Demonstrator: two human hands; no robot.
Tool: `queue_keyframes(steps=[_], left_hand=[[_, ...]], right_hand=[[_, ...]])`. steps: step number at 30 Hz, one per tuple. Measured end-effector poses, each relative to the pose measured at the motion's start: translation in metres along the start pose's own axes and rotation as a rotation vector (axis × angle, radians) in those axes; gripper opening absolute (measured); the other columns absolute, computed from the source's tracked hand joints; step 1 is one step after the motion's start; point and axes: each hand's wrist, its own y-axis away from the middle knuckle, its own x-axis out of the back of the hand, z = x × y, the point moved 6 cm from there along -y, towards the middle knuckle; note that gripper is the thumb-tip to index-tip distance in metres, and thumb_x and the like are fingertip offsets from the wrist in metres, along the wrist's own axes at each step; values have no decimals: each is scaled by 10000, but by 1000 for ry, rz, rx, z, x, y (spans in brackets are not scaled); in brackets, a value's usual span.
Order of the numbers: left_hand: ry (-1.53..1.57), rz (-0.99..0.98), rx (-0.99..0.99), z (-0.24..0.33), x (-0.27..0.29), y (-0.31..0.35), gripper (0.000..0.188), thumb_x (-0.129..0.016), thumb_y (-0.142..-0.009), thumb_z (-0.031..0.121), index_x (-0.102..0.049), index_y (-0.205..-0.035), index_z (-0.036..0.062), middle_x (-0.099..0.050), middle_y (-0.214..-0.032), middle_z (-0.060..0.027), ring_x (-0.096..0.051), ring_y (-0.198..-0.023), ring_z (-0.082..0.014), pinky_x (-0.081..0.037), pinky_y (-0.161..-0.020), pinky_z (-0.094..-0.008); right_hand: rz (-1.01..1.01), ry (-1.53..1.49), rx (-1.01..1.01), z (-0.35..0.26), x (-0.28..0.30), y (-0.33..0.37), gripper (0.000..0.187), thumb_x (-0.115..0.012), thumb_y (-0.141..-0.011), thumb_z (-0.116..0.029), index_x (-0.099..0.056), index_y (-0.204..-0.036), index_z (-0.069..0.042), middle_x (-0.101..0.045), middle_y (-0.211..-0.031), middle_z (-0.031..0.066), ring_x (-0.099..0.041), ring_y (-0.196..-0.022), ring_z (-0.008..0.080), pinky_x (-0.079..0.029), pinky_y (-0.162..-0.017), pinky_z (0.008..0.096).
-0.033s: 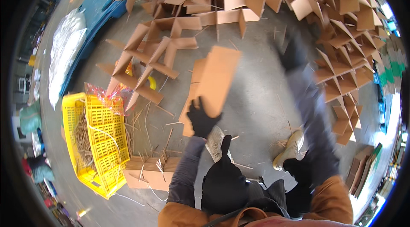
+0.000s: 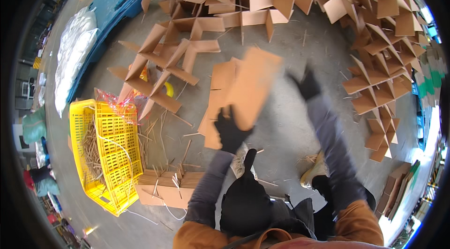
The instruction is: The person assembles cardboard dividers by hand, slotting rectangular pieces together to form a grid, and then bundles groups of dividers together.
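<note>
My left hand (image 2: 230, 132), in a black glove, grips the near end of a flat brown cardboard sheet (image 2: 257, 85). The sheet is tilted and a little blurred. Under and left of it, more flat cardboard pieces (image 2: 216, 94) lie on the floor, one with a slit in its edge. My right hand (image 2: 307, 84), also black-gloved, is in the air to the right of the sheet, apart from it. Its thumb and fingers are spread, with nothing seen between them.
Slotted cardboard dividers stand interlocked at far left (image 2: 164, 56), across the back, and at right (image 2: 379, 80). A yellow plastic crate (image 2: 119, 155) holds narrow cardboard strips. Beside it lies a tied cardboard stack (image 2: 164, 195). Loose strips litter the floor; a blue pallet (image 2: 110, 7) is at far left.
My right hand has come inward and nearer, toward the sheet. My left hand and the cardboard sheet have shifted slightly to the right.
</note>
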Motion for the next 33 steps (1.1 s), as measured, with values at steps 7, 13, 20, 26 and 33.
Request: queue_keyframes(steps=[7,13,20,26,33], left_hand=[[234,177,171,-44,-40,-37,1159,-604,-580,755,-247,-1382,-3,-338,-1353,-242,-288,-1285,-376,-248,-1007,-556],[-156,61,310,-59,-45,-93,870,-713,-686,428,-325,-1334,-5,-474,-1207,-202,-457,-1105,-365,-371,-922,-455],[309,-230,-268,68,-47,-57,194,-558,-809,155,-640,-984,149,-551,-956,-76,-570,-867,-269,-487,-715,-402],[254,-241,-343,71,-64,-38,176,-532,-812,134,-625,-962,140,-537,-896,-67,-562,-835,-248,-491,-643,-387],[213,-193,-350,78,-68,-33,158,-537,-834,155,-625,-966,142,-546,-884,-55,-584,-816,-237,-490,-611,-374]], right_hand=[[170,-523,-616,139,-22,176,343,-702,-779,-160,-606,-1041,40,-664,-933,109,-620,-802,165,-501,-708,289],[37,-348,-469,119,31,153,367,-703,-767,-137,-583,-1072,28,-665,-952,108,-624,-845,177,-495,-754,307],[-206,89,-210,19,-19,91,470,-526,-845,-425,-418,-1226,-172,-621,-731,218,-592,-645,423,-449,-562,507],[-545,276,-324,56,-45,129,584,-504,-855,-325,-268,-1362,-157,-638,-776,184,-615,-686,382,-472,-583,478],[-484,442,-301,66,-98,173,689,-493,-878,-251,-102,-1433,-134,-637,-775,142,-624,-603,309,-478,-540,456]])
